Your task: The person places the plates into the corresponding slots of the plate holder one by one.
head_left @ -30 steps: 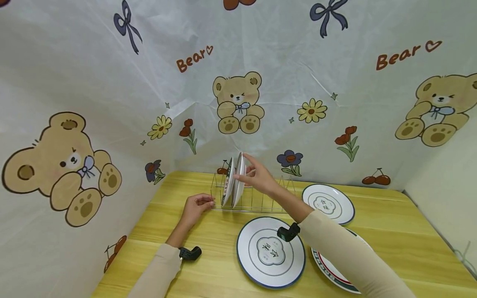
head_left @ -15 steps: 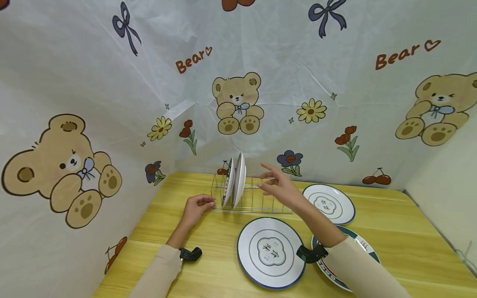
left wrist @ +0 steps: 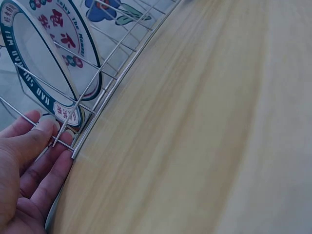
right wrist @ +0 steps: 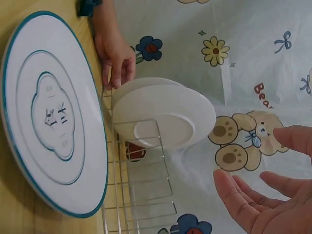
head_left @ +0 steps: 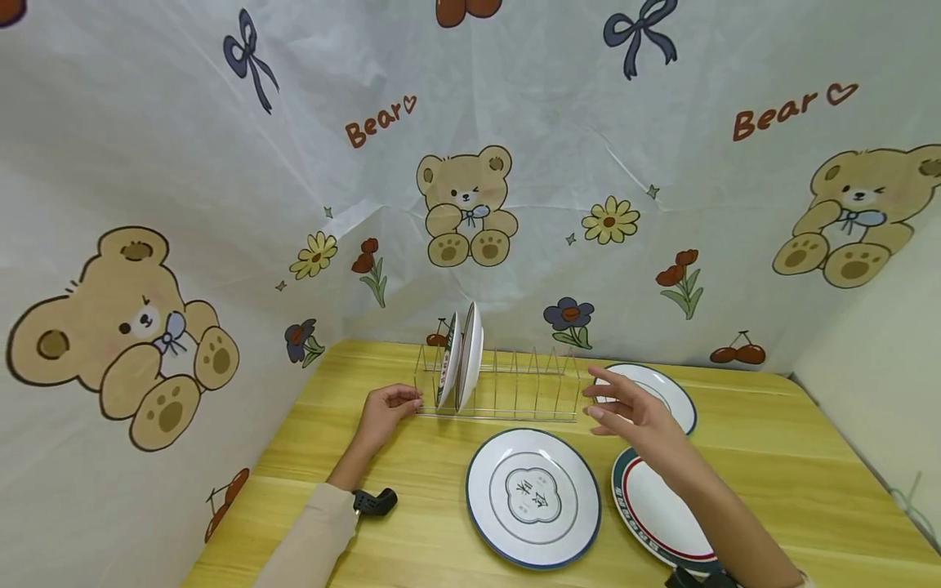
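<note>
A wire dish rack (head_left: 515,396) stands at the back of the wooden table, with two plates (head_left: 461,356) upright in its left slots. My left hand (head_left: 385,408) holds the rack's left end, fingers curled round the wire (left wrist: 63,141); the left wrist view shows a patterned plate (left wrist: 48,63) right above them. My right hand (head_left: 625,408) hovers open and empty above the table, right of the rack and over the far white plate (head_left: 665,392). In the right wrist view its spread fingers (right wrist: 248,204) show beside the racked plates (right wrist: 165,114).
A blue-rimmed plate (head_left: 532,496) lies flat in front of the rack, also seen in the right wrist view (right wrist: 53,112). A red-and-green-rimmed plate (head_left: 657,514) lies to its right under my forearm. A bear-print cloth (head_left: 470,163) walls the table's back and left.
My right hand let go of the second racked plate and drew back to the right and down, fingers spread. The left hand stayed on the rack.
</note>
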Demonstrator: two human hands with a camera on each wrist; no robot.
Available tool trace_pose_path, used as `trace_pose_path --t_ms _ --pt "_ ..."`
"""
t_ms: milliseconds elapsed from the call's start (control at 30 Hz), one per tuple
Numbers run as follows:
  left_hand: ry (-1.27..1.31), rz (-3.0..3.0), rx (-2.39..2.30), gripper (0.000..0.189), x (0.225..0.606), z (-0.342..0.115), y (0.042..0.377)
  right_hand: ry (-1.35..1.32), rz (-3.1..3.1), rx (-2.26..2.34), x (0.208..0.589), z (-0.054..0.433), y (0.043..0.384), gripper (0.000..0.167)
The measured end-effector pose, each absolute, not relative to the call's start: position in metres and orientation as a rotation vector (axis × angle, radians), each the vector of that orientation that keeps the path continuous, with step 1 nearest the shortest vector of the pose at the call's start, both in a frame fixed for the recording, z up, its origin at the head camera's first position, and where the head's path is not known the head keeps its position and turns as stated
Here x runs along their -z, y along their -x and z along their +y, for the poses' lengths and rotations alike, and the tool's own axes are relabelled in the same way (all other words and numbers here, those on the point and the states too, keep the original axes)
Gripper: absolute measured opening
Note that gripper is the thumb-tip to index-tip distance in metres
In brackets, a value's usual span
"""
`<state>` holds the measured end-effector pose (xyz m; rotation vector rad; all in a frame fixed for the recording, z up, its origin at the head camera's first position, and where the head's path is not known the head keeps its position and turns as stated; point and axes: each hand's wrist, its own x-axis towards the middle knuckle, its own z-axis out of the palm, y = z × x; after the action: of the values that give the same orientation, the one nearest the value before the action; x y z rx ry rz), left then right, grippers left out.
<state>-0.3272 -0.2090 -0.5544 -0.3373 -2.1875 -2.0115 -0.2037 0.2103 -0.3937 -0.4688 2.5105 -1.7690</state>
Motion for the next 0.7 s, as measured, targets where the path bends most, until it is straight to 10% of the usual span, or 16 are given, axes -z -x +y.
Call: trace_pose_path --t_ms 700 --pt "0.31 -2.203 2.0 0.014 0.553 -0.207 0.326 -0.102 2.801 1.628 0.46 0.33 0.154 0.063"
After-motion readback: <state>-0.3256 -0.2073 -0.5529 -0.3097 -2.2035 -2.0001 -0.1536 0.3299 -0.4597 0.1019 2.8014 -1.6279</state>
